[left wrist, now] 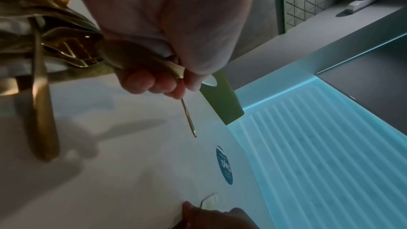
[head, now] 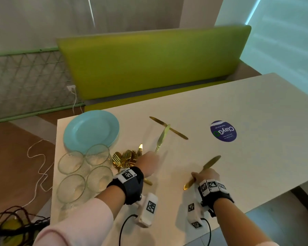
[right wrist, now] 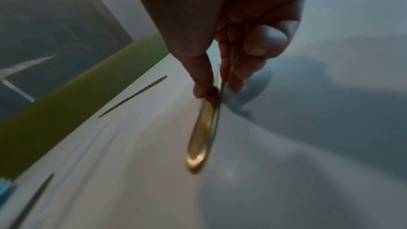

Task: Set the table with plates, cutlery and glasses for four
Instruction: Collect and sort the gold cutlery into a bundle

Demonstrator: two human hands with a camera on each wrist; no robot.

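Midway through laying out cutlery, a person works at a pale tabletop (head: 238, 107) with a gold knife in each hand. The left hand (head: 148, 163) has its fingers curled round the handle end of one knife (head: 162, 137), held off the surface with the blade pointing away, its tip crossing over a third knife (head: 169, 128) that lies flat further out. The right hand (head: 205, 175) pinches a second held knife (head: 211, 162) near its middle, low at the near edge of the tabletop, apparently to set it down at a near place; whether it touches the surface cannot be told. Both knives look slim, polished and brassy, with rounded blades that catch the light.

At the left end of the tabletop wait the rest of the things: a stack of pale blue plates (head: 91, 130), four clear glasses (head: 85, 172) grouped just in front of it, and a heap of gold forks and spoons (head: 125, 158) beside the left wrist. Nothing but knives appears to have been dealt out, so most of the setting remains. A round purple sticker (head: 223, 131) marks the tabletop; a green bench (head: 149, 63) runs along the far side.
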